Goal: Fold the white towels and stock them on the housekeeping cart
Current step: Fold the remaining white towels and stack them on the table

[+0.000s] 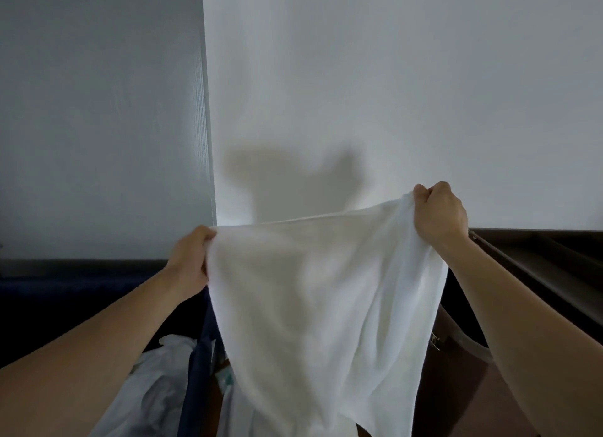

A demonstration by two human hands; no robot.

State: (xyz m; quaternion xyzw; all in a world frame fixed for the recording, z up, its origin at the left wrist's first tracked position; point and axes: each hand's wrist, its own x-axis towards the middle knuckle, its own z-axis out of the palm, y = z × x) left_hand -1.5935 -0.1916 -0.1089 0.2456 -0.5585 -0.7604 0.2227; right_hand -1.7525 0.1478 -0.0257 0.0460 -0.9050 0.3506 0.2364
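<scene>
A white towel (319,293) hangs in the air in front of a pale wall (391,94), stretched out by its top edge and draping down past the bottom of the view. The left hand (191,262) pinches the towel's upper left corner, fingers curled around the cloth. The right hand (439,213) grips the upper right corner in a closed fist, held a little higher than the left, so the top edge slopes upward to the right. Their shadow falls on the wall just above the towel.

This looks like the opening of a fold: the towel is spread full width, not yet doubled over. The next move probably calls for bringing the two held corners together, or laying the cloth flat, while keeping the edges even.

Below and to the left lies a heap of pale, crumpled fabric or plastic (156,381). Dark brown furniture (538,260) runs along the right side. No cart can be clearly made out.
</scene>
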